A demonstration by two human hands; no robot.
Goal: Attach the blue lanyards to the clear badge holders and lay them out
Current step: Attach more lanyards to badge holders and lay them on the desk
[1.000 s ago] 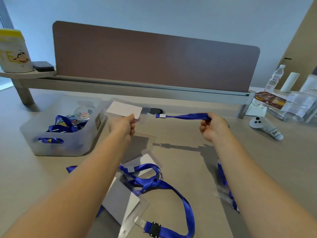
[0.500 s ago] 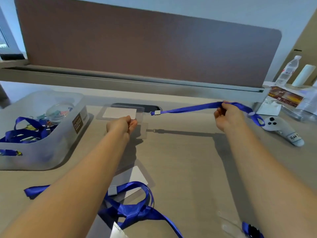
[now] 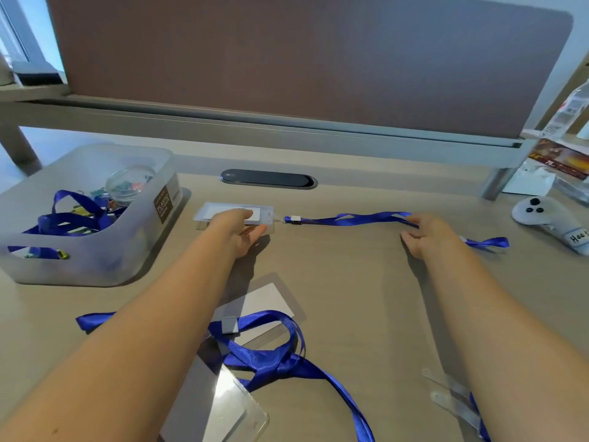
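**Blue lanyard clipped and laid out; more sets wait**

Blue lanyard [image 3: 353, 219] and clear badge holder [image 3: 234, 215] are joined at the clip and lie flat in a line on the table [image 3: 366, 298], just right of the plastic bin [image 3: 86, 215]. Your left hand [image 3: 237, 229] rests spread on the holder; your right hand [image 3: 428, 234] is loosely open over the lanyard's far end, gripping nothing. Judging by this, one set is finished. Nearer you than the bin, tangled lanyards and holders [image 3: 255, 317] still need sorting, and spare lanyards [image 3: 68, 215] remain inside the bin.
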